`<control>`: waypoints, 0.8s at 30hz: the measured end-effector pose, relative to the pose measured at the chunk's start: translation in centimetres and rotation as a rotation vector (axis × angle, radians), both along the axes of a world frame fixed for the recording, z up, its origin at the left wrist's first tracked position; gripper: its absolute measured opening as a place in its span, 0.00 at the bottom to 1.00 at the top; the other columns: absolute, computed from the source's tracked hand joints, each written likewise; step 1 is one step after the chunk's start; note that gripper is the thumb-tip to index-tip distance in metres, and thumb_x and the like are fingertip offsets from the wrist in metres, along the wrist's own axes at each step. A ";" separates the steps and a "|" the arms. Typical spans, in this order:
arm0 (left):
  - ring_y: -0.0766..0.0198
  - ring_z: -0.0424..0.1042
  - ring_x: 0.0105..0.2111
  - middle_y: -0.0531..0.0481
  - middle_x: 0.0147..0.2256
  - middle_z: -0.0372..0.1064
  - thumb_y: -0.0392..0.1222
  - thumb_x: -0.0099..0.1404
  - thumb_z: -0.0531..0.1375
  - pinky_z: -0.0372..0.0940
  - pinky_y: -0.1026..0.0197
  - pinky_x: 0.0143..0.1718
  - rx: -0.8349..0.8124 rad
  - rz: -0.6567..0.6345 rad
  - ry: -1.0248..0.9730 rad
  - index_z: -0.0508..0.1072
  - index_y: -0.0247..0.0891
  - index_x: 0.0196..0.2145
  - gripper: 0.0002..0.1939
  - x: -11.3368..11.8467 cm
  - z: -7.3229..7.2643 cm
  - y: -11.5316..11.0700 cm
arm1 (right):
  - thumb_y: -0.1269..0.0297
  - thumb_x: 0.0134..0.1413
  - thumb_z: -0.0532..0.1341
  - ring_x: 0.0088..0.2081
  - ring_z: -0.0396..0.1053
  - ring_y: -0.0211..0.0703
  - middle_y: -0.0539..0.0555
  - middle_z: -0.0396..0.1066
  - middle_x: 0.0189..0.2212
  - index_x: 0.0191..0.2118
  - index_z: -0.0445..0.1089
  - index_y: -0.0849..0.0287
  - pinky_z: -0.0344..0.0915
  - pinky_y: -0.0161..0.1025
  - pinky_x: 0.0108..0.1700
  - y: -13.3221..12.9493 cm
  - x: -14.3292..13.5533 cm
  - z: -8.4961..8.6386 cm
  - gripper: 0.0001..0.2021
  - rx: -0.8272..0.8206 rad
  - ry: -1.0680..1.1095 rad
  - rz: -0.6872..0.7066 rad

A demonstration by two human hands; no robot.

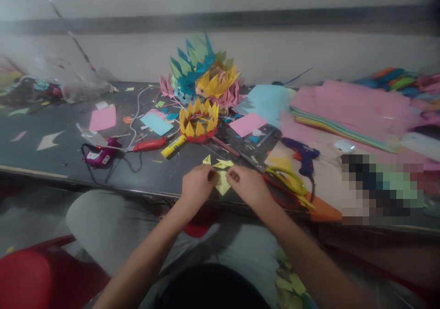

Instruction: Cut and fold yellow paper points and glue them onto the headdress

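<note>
A small folded piece of yellow-green paper (pixel 223 183) is held between both hands at the table's front edge. My left hand (pixel 199 183) pinches its left side, and my right hand (pixel 248 184) pinches the right side. Two small folded yellow pieces lie just beyond my fingers, one (pixel 206 159) at the left and one (pixel 223 163) at the right. Further back stands a ring of yellow folded points with a red base (pixel 199 128). Beside it lies a yellow glue stick (pixel 173 147).
Yellow-handled scissors (pixel 288 178) and a blue glue gun (pixel 302 153) lie to the right, near stacked pink sheets (pixel 350 107). A purple device (pixel 101 155) and a red cutter (pixel 149 144) are at the left. Colourful paper shapes (pixel 202 73) are piled behind.
</note>
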State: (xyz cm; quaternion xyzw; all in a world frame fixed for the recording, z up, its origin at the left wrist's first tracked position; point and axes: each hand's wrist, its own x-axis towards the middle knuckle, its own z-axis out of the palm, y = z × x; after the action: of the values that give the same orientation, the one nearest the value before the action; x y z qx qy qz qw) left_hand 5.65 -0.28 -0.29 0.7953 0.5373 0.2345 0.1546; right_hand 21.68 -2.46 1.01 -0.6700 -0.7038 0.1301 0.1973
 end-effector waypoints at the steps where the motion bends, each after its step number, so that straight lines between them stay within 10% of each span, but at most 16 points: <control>1: 0.63 0.70 0.30 0.50 0.30 0.71 0.40 0.61 0.57 0.59 0.66 0.27 0.034 -0.038 0.030 0.71 0.39 0.29 0.05 0.0 -0.2 0.0 | 0.69 0.50 0.56 0.27 0.68 0.39 0.52 0.71 0.25 0.26 0.68 0.58 0.59 0.34 0.30 -0.1 -0.1 -0.3 0.06 0.036 -0.032 0.024; 15: 0.64 0.69 0.40 0.48 0.40 0.72 0.36 0.67 0.51 0.64 0.62 0.44 0.253 -0.624 0.068 0.72 0.36 0.36 0.10 -2.2 -0.8 1.8 | 0.68 0.60 0.50 0.40 0.70 0.41 0.56 0.74 0.38 0.38 0.72 0.61 0.68 0.39 0.44 0.7 3.0 -2.3 0.13 0.385 -0.088 0.585; 24: 0.64 0.68 0.38 0.48 0.40 0.71 0.37 0.68 0.50 0.64 0.61 0.43 0.242 -0.688 0.142 0.72 0.34 0.34 0.11 -2.3 0.1 2.0 | 0.68 0.61 0.48 0.38 0.71 0.41 0.57 0.74 0.36 0.37 0.72 0.63 0.70 0.37 0.41 1.1 3.1 -2.3 0.16 0.507 -0.136 0.652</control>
State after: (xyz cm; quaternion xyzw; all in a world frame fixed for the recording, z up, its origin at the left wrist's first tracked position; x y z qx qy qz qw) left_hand 3.40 1.70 -0.18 0.9561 0.2165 0.1750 0.0914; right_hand 24.78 -1.40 -1.24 -0.3494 -0.9002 -0.0361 0.2574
